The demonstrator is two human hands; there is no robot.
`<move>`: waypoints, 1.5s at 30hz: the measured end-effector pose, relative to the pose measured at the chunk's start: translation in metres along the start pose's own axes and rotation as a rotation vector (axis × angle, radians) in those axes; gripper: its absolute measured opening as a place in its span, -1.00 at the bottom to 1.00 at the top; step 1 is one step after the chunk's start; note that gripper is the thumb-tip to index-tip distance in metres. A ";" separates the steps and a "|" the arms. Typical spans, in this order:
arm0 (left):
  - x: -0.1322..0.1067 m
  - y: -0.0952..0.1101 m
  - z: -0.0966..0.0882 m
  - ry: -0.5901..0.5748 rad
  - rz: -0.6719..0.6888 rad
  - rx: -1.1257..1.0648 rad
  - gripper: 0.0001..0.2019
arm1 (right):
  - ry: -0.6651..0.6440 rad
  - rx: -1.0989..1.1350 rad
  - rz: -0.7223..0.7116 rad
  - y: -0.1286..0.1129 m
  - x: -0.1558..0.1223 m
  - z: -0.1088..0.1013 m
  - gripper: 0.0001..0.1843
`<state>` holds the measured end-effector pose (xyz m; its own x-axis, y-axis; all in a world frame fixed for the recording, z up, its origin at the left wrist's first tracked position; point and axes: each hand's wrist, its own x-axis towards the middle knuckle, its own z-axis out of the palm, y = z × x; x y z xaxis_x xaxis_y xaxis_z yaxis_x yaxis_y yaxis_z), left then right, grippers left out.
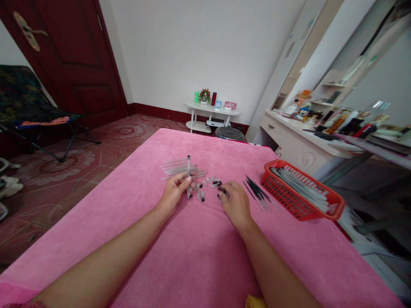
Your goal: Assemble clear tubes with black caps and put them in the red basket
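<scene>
The pen stands nearly upright above the pink cloth, at the near right end of a bundle of clear tubes, its dark top pointing away from us. Our left hand has it pinched, thumb and fingers closed round the lower part of the barrel; a light, firm grip there should serve best, since a slim smooth tube seems likely to roll if we slacken. Just right of those fingertips lie the small caps, some clear and some black, scattered in a loose patch, and we would do well to pick from its edge so the rest don't skitter. Our right hand is at the right side of that patch, fingers curled and nearly together, near a dark bit; we cannot tell whether they have hold of it. Working with both hands close together and low over the cloth looks sensible, as anything dropped would land softly. Farther right, the thin black refills lie fanned out, well worth keeping our wrist clear of, and beyond them the red basket holds many more pale sticks.
</scene>
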<state>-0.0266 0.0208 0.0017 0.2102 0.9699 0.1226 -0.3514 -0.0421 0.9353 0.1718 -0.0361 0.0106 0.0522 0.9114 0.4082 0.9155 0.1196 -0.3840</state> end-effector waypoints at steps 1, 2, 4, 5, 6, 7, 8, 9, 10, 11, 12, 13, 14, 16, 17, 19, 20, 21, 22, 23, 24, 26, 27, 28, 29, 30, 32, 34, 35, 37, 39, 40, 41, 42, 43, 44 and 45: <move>0.000 0.000 0.000 0.004 -0.002 0.002 -0.63 | -0.016 -0.052 -0.005 -0.004 0.000 -0.002 -0.86; 0.000 0.000 -0.001 0.008 -0.003 0.005 -0.64 | -0.029 -0.101 -0.001 -0.007 0.000 -0.004 -0.88; 0.000 -0.001 -0.001 0.014 -0.004 0.012 -0.64 | -0.039 -0.166 0.012 -0.013 0.000 -0.006 -0.86; 0.000 -0.002 -0.002 0.017 -0.003 0.012 -0.64 | -0.041 -0.171 0.011 -0.015 0.000 -0.006 -0.84; 0.001 -0.002 -0.002 0.022 0.000 0.010 -0.65 | -0.046 -0.159 -0.004 -0.017 0.000 -0.005 -0.81; 0.001 -0.002 -0.002 0.028 0.004 0.007 -0.65 | -0.057 -0.135 -0.033 -0.019 0.000 -0.004 -0.78; 0.001 -0.003 -0.002 0.039 0.009 0.002 -0.65 | -0.072 -0.104 -0.074 -0.021 0.000 -0.002 -0.73; 0.002 -0.003 -0.003 0.052 0.013 -0.004 -0.65 | -0.091 -0.074 -0.123 -0.024 0.000 0.000 -0.69; 0.002 -0.003 -0.003 0.067 0.019 -0.009 -0.65 | -0.111 -0.052 -0.175 -0.027 0.000 0.002 -0.65; 0.003 -0.003 -0.003 0.083 0.025 -0.013 -0.65 | -0.130 -0.040 -0.223 -0.031 -0.001 0.005 -0.62; 0.003 -0.004 -0.004 0.096 0.032 -0.016 -0.66 | -0.144 -0.040 -0.263 -0.035 -0.001 0.008 -0.60; 0.003 -0.004 -0.004 0.106 0.038 -0.017 -0.66 | -0.157 -0.050 -0.294 -0.038 -0.002 0.010 -0.57; 0.004 -0.004 -0.004 0.111 0.043 -0.020 -0.66 | -0.167 -0.065 -0.315 -0.042 -0.002 0.013 -0.55; 0.004 -0.003 -0.005 0.118 0.045 -0.029 -0.67 | -0.187 -0.102 -0.335 -0.045 -0.003 0.017 -0.49; 0.004 -0.003 -0.004 0.121 0.042 -0.033 -0.67 | -0.195 -0.118 -0.333 -0.046 -0.003 0.018 -0.49; 0.003 -0.002 -0.004 0.128 0.036 -0.045 -0.67 | -0.203 -0.140 -0.313 -0.045 -0.003 0.020 -0.56; 0.003 -0.002 -0.003 0.132 0.032 -0.052 -0.66 | -0.200 -0.145 -0.300 -0.045 -0.003 0.020 -0.62; 0.003 -0.002 -0.003 0.136 0.028 -0.061 -0.65 | -0.196 -0.146 -0.288 -0.044 -0.003 0.020 -0.68; 0.003 -0.002 -0.003 0.138 0.025 -0.072 -0.64 | -0.191 -0.146 -0.279 -0.043 -0.003 0.019 -0.73; 0.003 -0.002 -0.003 0.139 0.023 -0.083 -0.63 | -0.185 -0.146 -0.273 -0.043 -0.003 0.018 -0.77; 0.004 -0.002 -0.003 0.141 0.022 -0.095 -0.62 | -0.180 -0.145 -0.269 -0.043 -0.003 0.017 -0.77; 0.004 -0.004 -0.004 0.148 0.025 -0.116 -0.61 | -0.170 -0.145 -0.262 -0.043 -0.003 0.016 -0.77; 0.004 -0.004 -0.004 0.152 0.024 -0.122 -0.61 | -0.164 -0.150 -0.258 -0.044 -0.003 0.016 -0.78; 0.005 -0.005 -0.005 0.157 0.021 -0.124 -0.61 | -0.159 -0.156 -0.255 -0.044 -0.003 0.015 -0.78; 0.005 -0.005 -0.005 0.161 0.015 -0.125 -0.61 | -0.154 -0.162 -0.254 -0.045 -0.004 0.015 -0.79; 0.005 -0.006 -0.005 0.163 0.011 -0.125 -0.61 | -0.148 -0.165 -0.254 -0.045 -0.004 0.015 -0.79; 0.005 -0.006 -0.006 0.161 0.007 -0.123 -0.60 | -0.131 -0.156 -0.248 -0.043 -0.003 0.015 -0.76; 0.005 -0.006 -0.006 0.155 0.006 -0.122 -0.61 | -0.110 -0.134 -0.222 -0.039 -0.002 0.015 -0.72; 0.005 -0.006 -0.006 0.153 0.005 -0.121 -0.61 | -0.099 -0.123 -0.201 -0.035 -0.001 0.015 -0.70; 0.006 -0.007 -0.007 0.153 -0.001 -0.123 -0.61 | -0.074 -0.095 -0.147 -0.028 0.001 0.016 -0.69; 0.006 -0.009 -0.007 0.156 -0.006 -0.128 -0.61 | -0.031 -0.012 -0.086 -0.021 0.002 0.018 -0.70; 0.006 -0.009 -0.006 0.157 -0.008 -0.130 -0.61 | -0.002 0.069 -0.055 -0.019 0.003 0.020 -0.72; 0.006 -0.009 -0.006 0.157 -0.009 -0.133 -0.61 | 0.029 0.178 -0.023 -0.017 0.003 0.022 -0.73; 0.006 -0.009 -0.006 0.155 -0.010 -0.137 -0.61 | 0.053 0.308 0.007 -0.016 0.002 0.024 -0.74; 0.006 -0.009 -0.005 0.152 -0.011 -0.142 -0.61 | 0.068 0.443 0.037 -0.016 0.002 0.026 -0.76; 0.006 -0.008 -0.004 0.151 -0.013 -0.149 -0.62 | 0.072 0.566 0.065 -0.017 0.001 0.028 -0.77; 0.005 -0.007 -0.003 0.152 -0.019 -0.157 -0.62 | 0.068 0.665 0.092 -0.019 0.001 0.029 -0.79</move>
<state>-0.0261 0.0267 -0.0055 0.0821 0.9957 0.0428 -0.4894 0.0029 0.8721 0.1431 -0.0261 -0.0063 0.1627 0.9053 0.3924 0.4670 0.2797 -0.8389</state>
